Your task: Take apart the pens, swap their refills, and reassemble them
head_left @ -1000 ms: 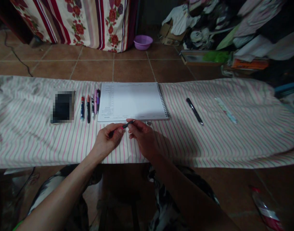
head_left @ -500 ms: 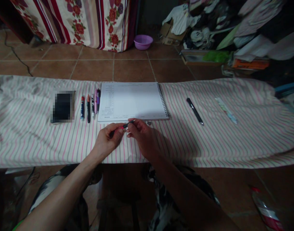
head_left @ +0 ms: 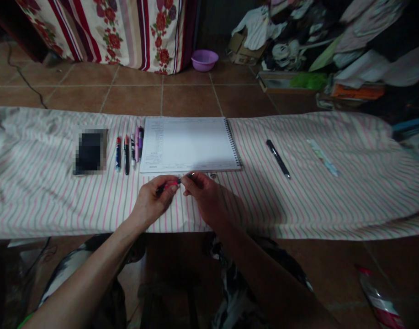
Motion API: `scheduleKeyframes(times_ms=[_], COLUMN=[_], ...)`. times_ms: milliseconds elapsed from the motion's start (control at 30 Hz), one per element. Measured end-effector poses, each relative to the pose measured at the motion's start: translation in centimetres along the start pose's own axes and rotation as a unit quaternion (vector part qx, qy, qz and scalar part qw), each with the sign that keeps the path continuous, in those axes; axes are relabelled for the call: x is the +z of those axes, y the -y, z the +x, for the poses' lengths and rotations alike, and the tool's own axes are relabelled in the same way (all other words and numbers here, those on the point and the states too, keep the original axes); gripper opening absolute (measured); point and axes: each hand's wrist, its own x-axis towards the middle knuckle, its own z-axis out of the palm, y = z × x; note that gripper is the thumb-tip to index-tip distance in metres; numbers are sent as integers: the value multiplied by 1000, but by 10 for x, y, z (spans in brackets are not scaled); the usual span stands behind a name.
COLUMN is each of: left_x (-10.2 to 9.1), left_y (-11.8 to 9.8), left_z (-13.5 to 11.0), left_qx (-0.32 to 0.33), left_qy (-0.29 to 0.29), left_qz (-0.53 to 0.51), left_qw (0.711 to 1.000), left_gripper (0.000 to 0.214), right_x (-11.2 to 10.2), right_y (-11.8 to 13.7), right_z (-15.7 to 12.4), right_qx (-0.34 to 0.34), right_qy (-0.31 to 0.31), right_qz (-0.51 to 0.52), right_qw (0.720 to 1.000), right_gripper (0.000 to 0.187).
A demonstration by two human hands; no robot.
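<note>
Between my two hands is a slim black and red pen point(head_left: 171, 183), held just in front of the notebook's near edge. My left hand point(head_left: 152, 195) is closed around its red and black body. The fingertips of my right hand point(head_left: 204, 192) pinch its black end, which covers part of it. Behind them lies an open spiral notebook point(head_left: 195, 141) with a blank white page and its coil on the right side. A small shiny piece point(head_left: 213, 175) rests on the cloth beside my right hand, too small to name.
Several pens point(head_left: 127, 154) lie left of the notebook, near a blurred dark rectangular object point(head_left: 89, 151). To the right are a black pen point(head_left: 278, 159) and a pale patterned pen point(head_left: 322, 157). Striped cloth point(head_left: 257, 205) covers the surface. A bottle point(head_left: 379, 297) lies on the floor.
My right fingers have shifted slightly along the pen's black end, hiding more of it. The left hand keeps its hold, and everything else is where it was.
</note>
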Motion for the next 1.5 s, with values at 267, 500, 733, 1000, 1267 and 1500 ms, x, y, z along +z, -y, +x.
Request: scheduleKeyframes(times_ms=[267,500,733,1000,1267,1500], left_x=[2,2,2,4,4,5], left_y=[4,5,-1,9,3,7], left_z=[1,0,1,2,2,4], left_qx=[-21,-24,5,-24,-26,-29], left_qy=[1,-3,4,7,15,6], left_qz=[-46,-39,12,-32,-12,-46], left_qw=[999,999,1000,999,999,998], left_gripper=[24,26,19,23,23,23], right_x=[3,1,1,0,0,1], right_y=[1,-3,-1,-2,-5,-4], right_z=[-3,-1,-1,-2,0,1], right_qx=[23,31,29,33,33,22], right_qy=[31,8,12,28,-18,0], right_qz=[97,98,59,135,75,67], right_qw=[995,995,998,990,997,998], right_gripper=[31,19,24,33,22,29])
